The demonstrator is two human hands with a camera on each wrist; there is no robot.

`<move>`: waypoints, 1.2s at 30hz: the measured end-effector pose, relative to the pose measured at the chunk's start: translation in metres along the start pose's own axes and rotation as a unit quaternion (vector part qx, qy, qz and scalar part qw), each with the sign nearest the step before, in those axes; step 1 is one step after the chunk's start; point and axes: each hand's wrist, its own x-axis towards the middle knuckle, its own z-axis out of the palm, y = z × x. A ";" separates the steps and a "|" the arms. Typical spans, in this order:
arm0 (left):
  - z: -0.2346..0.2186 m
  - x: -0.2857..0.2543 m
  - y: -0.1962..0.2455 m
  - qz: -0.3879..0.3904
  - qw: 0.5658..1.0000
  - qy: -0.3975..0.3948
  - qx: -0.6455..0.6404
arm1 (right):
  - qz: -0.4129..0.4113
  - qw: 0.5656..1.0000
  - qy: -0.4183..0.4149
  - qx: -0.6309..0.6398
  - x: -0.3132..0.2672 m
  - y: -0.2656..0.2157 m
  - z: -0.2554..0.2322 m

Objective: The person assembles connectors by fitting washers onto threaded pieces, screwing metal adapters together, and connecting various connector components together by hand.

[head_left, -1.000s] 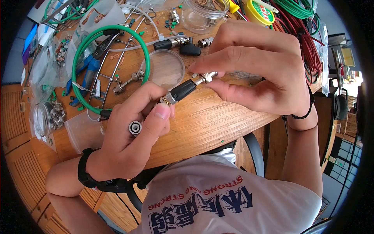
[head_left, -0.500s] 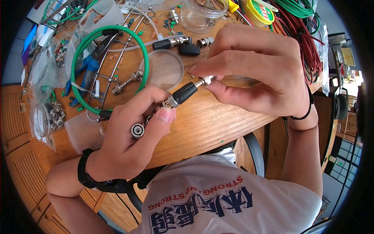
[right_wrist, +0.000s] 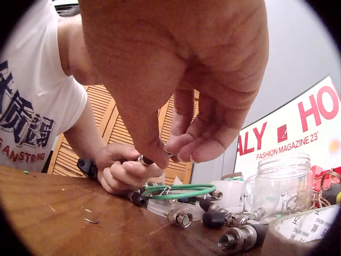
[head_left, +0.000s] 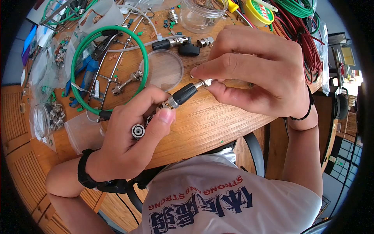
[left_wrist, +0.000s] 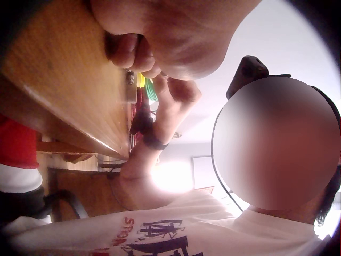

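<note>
In the head view the left hand (head_left: 130, 132) grips a connector with a black sleeve (head_left: 184, 94) between thumb and forefinger. A second round metal connector (head_left: 138, 131) pokes out of the same palm. The right hand (head_left: 257, 74) pinches the small metal end (head_left: 207, 82) at the tip of the black sleeve, thumb below and fingers above. In the right wrist view the right hand's fingertips (right_wrist: 178, 154) meet just above the left hand (right_wrist: 125, 169), and the piece between them is mostly covered. The left wrist view hides the held connector behind the left hand (left_wrist: 165, 37).
Behind the hands lie a clear round lid (head_left: 161, 70), a green cable loop (head_left: 74, 70), blue-handled pliers (head_left: 90, 70), loose connectors (head_left: 169, 43), a clear jar (head_left: 200, 19) and a yellow tub (head_left: 259, 13). Red cables (head_left: 309, 50) lie at the right, plastic bags (head_left: 43, 74) at the left.
The black-sleeved connector has shifted slightly down and right in the left hand, and the round connector in the palm shows a little more. The right fingers have moved slightly around the metal end.
</note>
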 end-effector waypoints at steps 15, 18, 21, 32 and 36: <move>0.001 -0.001 0.007 -0.038 0.998 0.025 -0.047 | 0.034 0.999 0.007 -0.031 0.010 -0.003 -0.006; -0.001 -0.001 0.007 -0.040 0.998 0.016 -0.044 | 0.091 0.995 -0.017 -0.043 0.012 -0.004 -0.007; -0.002 -0.001 0.006 -0.042 0.998 0.010 -0.043 | 0.113 0.992 -0.028 -0.047 0.005 0.002 -0.006; -0.002 0.001 0.000 0.005 1.000 -0.013 -0.023 | 0.126 0.989 -0.059 -0.044 0.002 0.004 -0.005; -0.003 0.000 0.000 0.009 1.000 -0.015 -0.022 | 0.098 0.993 -0.040 -0.049 0.000 0.008 -0.002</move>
